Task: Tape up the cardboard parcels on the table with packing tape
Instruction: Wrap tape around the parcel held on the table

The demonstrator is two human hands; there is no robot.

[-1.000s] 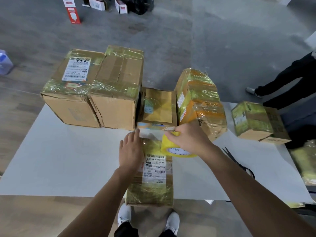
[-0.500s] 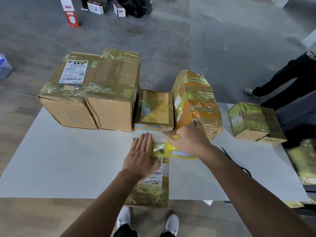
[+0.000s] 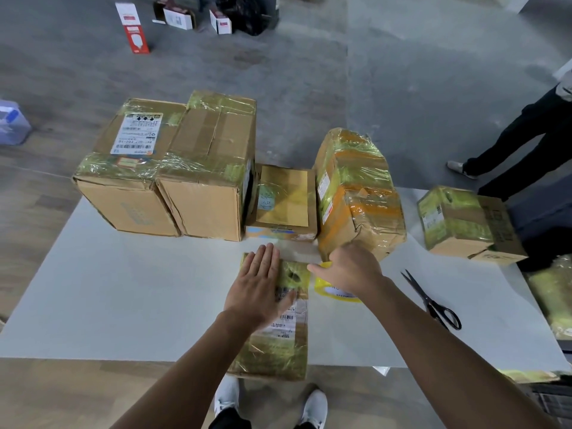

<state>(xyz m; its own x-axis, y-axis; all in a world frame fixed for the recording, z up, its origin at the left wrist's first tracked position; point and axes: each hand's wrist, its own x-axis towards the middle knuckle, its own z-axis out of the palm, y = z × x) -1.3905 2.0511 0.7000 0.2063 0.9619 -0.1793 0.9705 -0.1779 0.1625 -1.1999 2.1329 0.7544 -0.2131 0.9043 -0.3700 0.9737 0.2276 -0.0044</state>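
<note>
Six taped brown cardboard parcels (image 3: 123, 193) stand on the white table (image 3: 123, 289), beside one pair of black scissors (image 3: 433, 305). The left hand (image 3: 257, 292) lies flat, fingers straight, on the nearest flat parcel (image 3: 278, 351). The right hand (image 3: 353, 267) grips one yellow packing-tape roll (image 3: 337, 294).

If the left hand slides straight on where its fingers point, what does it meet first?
The left hand would likely meet the low flat box first, though depth is unclear.

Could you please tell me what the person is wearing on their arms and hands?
Nothing shows. The left hand and right hand are ungloved, with no rings, watch or wristbands visible, and no sleeve comes into view on either arm.
</note>
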